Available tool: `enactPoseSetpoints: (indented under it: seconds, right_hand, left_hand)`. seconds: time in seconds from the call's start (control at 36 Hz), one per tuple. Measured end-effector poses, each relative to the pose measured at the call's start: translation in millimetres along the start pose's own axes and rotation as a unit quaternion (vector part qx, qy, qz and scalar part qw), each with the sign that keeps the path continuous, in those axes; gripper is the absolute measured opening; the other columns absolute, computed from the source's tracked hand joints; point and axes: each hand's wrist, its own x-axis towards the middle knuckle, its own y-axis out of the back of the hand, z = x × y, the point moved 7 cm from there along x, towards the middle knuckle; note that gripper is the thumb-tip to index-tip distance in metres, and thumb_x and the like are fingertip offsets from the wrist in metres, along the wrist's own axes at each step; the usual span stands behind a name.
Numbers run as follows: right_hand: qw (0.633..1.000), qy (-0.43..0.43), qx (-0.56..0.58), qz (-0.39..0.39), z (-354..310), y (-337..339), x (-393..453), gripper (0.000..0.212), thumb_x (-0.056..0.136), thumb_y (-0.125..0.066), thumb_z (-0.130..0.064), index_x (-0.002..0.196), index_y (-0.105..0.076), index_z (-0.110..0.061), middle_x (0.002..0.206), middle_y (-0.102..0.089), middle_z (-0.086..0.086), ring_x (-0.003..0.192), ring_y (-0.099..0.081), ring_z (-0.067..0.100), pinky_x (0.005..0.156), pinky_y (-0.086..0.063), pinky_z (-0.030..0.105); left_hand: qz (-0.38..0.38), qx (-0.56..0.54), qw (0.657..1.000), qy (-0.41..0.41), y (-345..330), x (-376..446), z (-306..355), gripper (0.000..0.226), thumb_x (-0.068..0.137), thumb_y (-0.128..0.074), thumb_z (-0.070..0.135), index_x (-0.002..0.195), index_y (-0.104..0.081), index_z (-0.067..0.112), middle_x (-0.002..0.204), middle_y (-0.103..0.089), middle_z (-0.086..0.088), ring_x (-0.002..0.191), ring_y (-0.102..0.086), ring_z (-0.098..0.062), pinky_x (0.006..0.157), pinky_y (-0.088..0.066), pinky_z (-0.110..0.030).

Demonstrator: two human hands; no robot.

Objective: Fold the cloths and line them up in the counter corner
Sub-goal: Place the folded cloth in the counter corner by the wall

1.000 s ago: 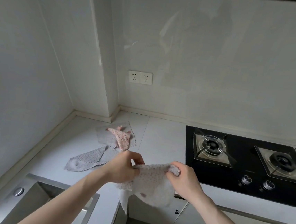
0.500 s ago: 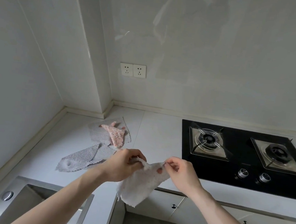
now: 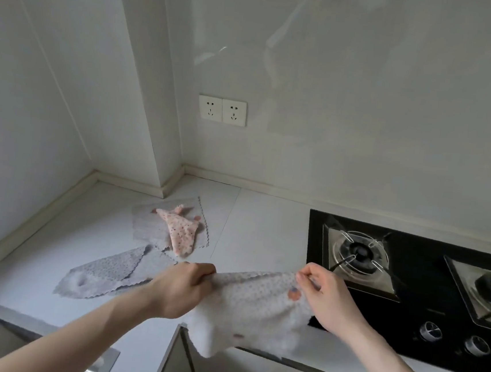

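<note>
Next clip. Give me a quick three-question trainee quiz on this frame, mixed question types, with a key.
1. True or false: both hands hold the same white cloth stretched between them.
2. Where does the pink cloth lie? A) in the sink B) on a grey cloth near the counter corner C) on the stove
3. Fill in: the black stove shows ___ burners.

Key: 1 true; the left hand takes one end in its grip, the right pinches the other. 2 B. 3 two.
</note>
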Motion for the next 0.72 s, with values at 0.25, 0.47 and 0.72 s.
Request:
enactPoseSetpoints:
  seconds: [0.25,0.47,0.72]
  right_hand:
    - [0.998,0.021,-0.028,0.045,82,-37,93,0.021,0.103,-0.052,-0.031,0.088,-0.064,-0.023,0.075,-0.074,-0.017,0.058,-0.059,0.032,0.059,-0.051,0.038]
    - [0.99,0.064,-0.081,0.096,134,-58,144,0.017,0.099,-0.058,-0.029,0.082,-0.064,-0.03,0.071,-0.072,-0.017,0.058,-0.064,0.012,0.06,-0.052,0.032]
    - [0.985,0.092,-0.086,0.116,153,-62,154,0.009,0.098,-0.061,-0.022,0.09,-0.065,-0.024,0.083,-0.07,-0.009,0.062,-0.069,-0.005,0.061,-0.045,0.019]
  left_hand:
    - [0.039,-0.031,0.997,0.05,-77,111,-76,0.04,0.078,-0.078,0.053,0.097,-0.056,0.026,0.089,-0.065,0.006,0.08,-0.06,-0.015,0.07,-0.05,-0.034]
    - [0.115,0.066,0.99,0.047,-121,172,-119,0.036,0.085,-0.062,0.036,0.121,-0.059,0.035,0.105,-0.064,0.024,0.089,-0.064,-0.005,0.075,-0.053,-0.027]
    - [0.193,0.127,0.973,0.0,-134,210,-110,0.025,0.087,-0.065,0.047,0.108,-0.066,0.033,0.106,-0.067,0.012,0.092,-0.062,-0.015,0.077,-0.048,-0.027]
